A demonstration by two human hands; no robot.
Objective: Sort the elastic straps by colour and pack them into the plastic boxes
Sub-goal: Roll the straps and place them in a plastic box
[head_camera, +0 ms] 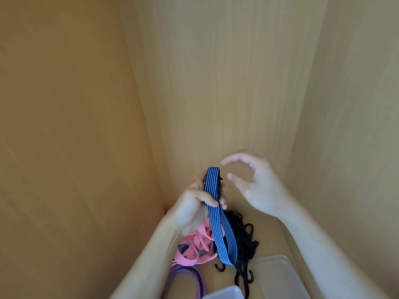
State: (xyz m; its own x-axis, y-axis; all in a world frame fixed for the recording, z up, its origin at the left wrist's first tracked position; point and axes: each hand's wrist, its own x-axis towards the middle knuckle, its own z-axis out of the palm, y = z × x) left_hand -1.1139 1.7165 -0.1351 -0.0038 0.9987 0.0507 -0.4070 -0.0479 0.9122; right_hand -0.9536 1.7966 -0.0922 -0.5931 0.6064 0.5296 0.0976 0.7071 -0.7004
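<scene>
My left hand [192, 207] grips a blue strap with thin pale stripes [218, 221], folded over at the top, its doubled length hanging down to a black hook [219, 267]. My right hand [257, 184] hovers just right of the strap's top, fingers spread and loosely bent, holding nothing. Below the hands lie a heap of pink straps [194, 244], a tangle of black straps with hooks [244, 240] and a purple strap [187, 279]. Two translucent plastic boxes sit at the bottom: one [278, 275] on the right, one [226, 293] at the bottom edge.
Everything lies on a wooden surface [269, 234] closed in by wood-grain panels on the left [75, 126], back [216, 83] and right [356, 126]. The straps sit in the left back corner, between my forearms.
</scene>
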